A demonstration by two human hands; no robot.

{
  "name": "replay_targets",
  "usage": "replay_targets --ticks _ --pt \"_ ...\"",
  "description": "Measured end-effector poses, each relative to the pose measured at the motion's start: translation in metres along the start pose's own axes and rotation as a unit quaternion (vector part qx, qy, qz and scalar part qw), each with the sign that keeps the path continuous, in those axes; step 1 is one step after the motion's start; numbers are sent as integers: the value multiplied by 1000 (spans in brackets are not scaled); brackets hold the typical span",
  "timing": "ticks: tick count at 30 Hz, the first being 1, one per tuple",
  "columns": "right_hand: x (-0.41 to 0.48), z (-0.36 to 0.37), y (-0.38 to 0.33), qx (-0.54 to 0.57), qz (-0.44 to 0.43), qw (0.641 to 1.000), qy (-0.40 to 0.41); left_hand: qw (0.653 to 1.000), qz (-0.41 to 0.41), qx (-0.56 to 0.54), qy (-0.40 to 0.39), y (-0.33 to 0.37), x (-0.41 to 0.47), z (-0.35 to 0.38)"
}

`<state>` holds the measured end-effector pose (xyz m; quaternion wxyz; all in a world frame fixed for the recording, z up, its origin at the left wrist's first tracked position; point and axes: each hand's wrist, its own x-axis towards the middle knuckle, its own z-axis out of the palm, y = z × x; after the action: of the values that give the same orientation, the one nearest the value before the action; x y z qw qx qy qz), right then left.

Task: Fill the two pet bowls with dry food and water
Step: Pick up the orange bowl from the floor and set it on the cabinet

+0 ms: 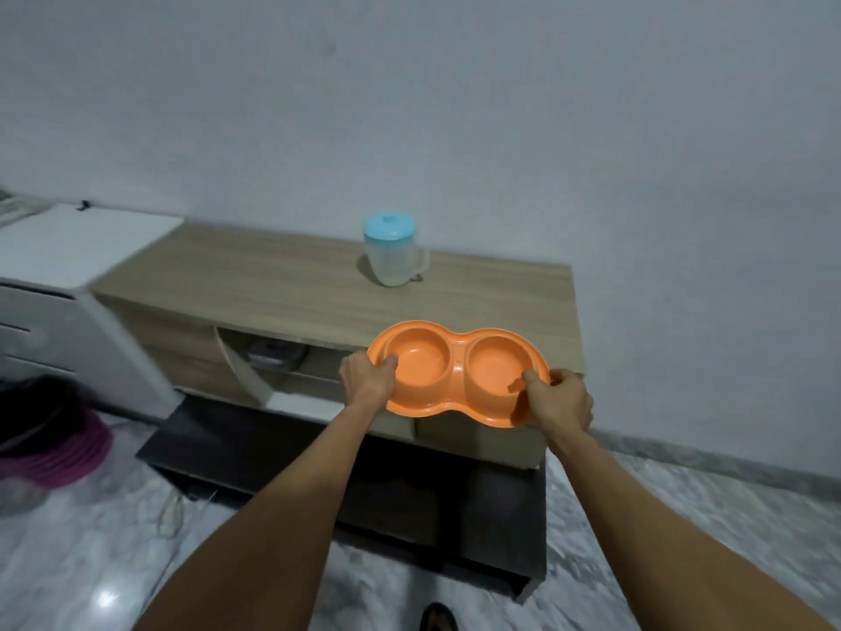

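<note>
Fetch step: my left hand [367, 379] and right hand [560, 399] pinched the empty orange double bowl [457, 371] by its ends, near the jug [391, 255]. Next, I judged: set it level beside the jug.

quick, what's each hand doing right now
Left hand: grips the left end of the orange double pet bowl.
Right hand: grips the bowl's right end.

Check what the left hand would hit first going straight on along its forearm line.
Left hand grips the orange double bowl. Pushed onward, bowl and hand likely meet the wooden cabinet top, passing right of the blue-lidded jug; height above the top is unclear.
</note>
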<state>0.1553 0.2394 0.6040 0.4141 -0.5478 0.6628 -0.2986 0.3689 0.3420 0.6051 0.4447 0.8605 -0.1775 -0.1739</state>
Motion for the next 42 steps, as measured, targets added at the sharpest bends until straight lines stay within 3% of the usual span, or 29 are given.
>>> replay_targets --ticks 8,18,30,42 --pt "9 155 -68 13 -16 999 -40 998 -26 20 51 -33 138 -70" --pt "31 307 -141 -40 12 997 -63 997 -30 61 36 -61 302 -121" --pt "63 418 -188 -57 37 998 11 993 -14 103 -60 -83 441 -123" --pt "63 454 -186 -103 65 989 87 976 1 180 -121 -90 496 -114"
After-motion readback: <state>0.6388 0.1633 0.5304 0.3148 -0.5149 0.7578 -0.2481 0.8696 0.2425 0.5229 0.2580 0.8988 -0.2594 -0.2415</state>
